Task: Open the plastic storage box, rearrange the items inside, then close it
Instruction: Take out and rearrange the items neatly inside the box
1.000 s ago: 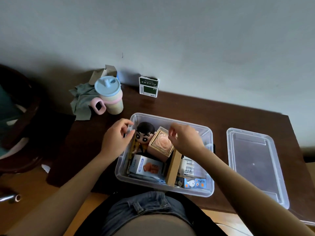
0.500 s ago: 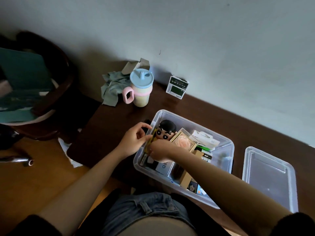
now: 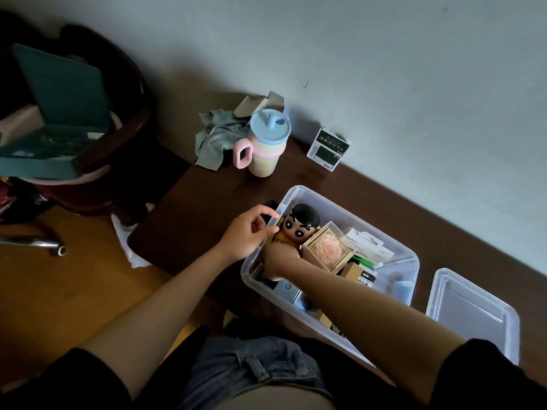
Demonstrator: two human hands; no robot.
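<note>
Rearranging is in hand inside the open storage box (image 3: 410,258), its lid (image 3: 473,315) lying just beside it: the left hand (image 3: 248,235) pinches its near-left rim beside the figurine (image 3: 299,224), while the right hand (image 3: 279,261) reaches in below that doll, grip hidden, so next comes reseating the doll.

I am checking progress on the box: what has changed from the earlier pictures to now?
The right hand left the rose box and reached down beside the cartoon figure; its grasp is hidden. The left hand stayed at the storage box rim. The lid and cup stayed put.
</note>
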